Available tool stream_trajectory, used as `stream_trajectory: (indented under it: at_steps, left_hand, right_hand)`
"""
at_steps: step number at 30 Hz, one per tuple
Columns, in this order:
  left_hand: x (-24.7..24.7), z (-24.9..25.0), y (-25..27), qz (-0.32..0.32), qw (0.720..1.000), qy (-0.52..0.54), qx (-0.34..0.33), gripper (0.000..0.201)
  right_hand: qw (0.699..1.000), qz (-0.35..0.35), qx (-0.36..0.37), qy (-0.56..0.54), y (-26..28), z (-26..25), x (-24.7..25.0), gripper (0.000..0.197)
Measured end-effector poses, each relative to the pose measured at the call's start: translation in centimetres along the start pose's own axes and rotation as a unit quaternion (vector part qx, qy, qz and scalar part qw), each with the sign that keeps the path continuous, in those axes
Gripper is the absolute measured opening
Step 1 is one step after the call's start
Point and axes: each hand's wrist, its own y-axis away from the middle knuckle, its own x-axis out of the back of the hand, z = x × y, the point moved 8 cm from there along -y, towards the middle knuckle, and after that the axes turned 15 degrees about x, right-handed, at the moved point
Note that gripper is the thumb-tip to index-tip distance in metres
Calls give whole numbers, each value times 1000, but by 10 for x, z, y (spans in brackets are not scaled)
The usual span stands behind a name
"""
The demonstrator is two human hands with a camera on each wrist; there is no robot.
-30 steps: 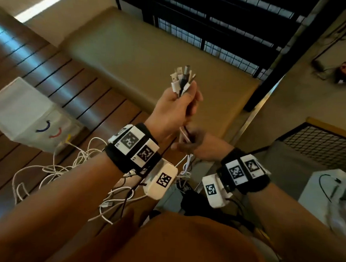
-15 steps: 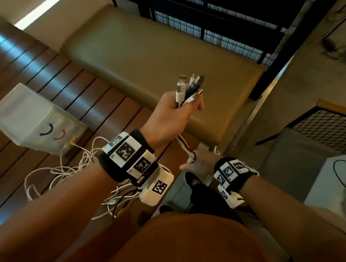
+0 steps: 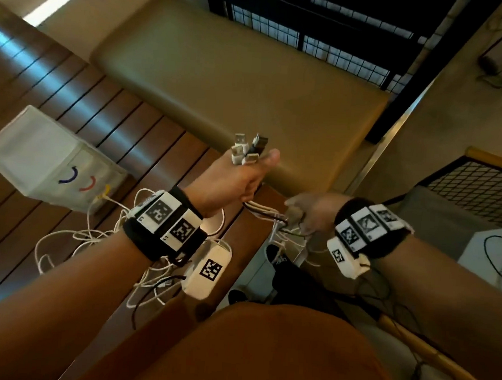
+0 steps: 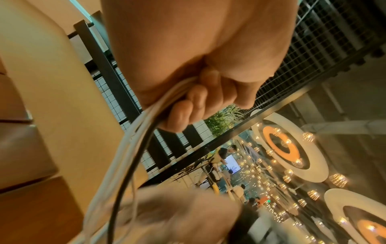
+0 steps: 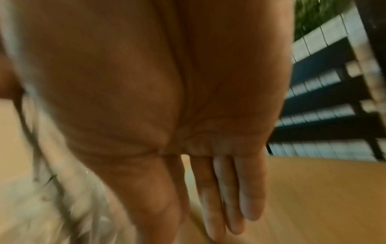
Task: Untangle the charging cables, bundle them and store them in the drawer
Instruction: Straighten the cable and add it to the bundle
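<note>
My left hand [image 3: 235, 180] grips a bunch of white and black charging cables just below their USB plugs [image 3: 248, 150], which stick up above the fist. In the left wrist view its fingers [image 4: 200, 99] curl round the strands [image 4: 133, 148]. The cables run taut to my right hand [image 3: 307, 215], which holds them beside the left hand. Its outer fingers [image 5: 240, 189] lie straight in the blurred right wrist view; thumb and forefinger are hidden. The loose lengths [image 3: 94, 239] trail in a tangle over the table. A white drawer box [image 3: 54, 160] stands at left.
The slatted wooden table [image 3: 73, 96] ends near my hands, and a padded tan bench [image 3: 236, 71] lies beyond it. A black mesh railing [image 3: 326, 38] is behind the bench. My shoes [image 3: 278, 256] and the floor show below the table edge.
My left hand has come down with the plugs. My right hand has slid rightward along the cables, away from the left hand, drawing the strands taut between them.
</note>
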Motion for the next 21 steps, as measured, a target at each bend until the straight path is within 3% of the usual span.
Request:
stream_trajectory:
  at_steps: [2, 4, 6, 8, 12, 15, 18, 21]
  left_hand:
    - [-2, -8, 2, -2, 1000, -6, 18, 45]
    - [-3, -13, 3, 5, 999, 16, 32, 44]
    - [-2, -16, 2, 24, 999, 19, 38, 35]
    - [-1, -15, 2, 47, 998, 12, 42, 26]
    - [16, -15, 7, 130, 990, -29, 51, 27]
    - [28, -11, 11, 173, 983, -17, 54, 9]
    - [39, -10, 15, 224, 970, -16, 91, 22]
    - [43, 0, 17, 205, 977, -20, 49, 28]
  right_hand:
    - [989, 126, 71, -17, 15, -32, 51, 34]
    - [947, 252, 157, -119, 31, -69, 89, 42]
    - [887, 315, 239, -237, 41, -104, 112, 49]
    - [873, 301, 284, -259, 40, -138, 120, 53]
    - [934, 207, 256, -141, 17, -170, 112, 66]
    - [942, 197, 254, -94, 4, -176, 113, 68]
    - [937, 199, 269, -95, -3, -184, 113, 69]
    - [937, 204, 273, -75, -6, -196, 116, 68]
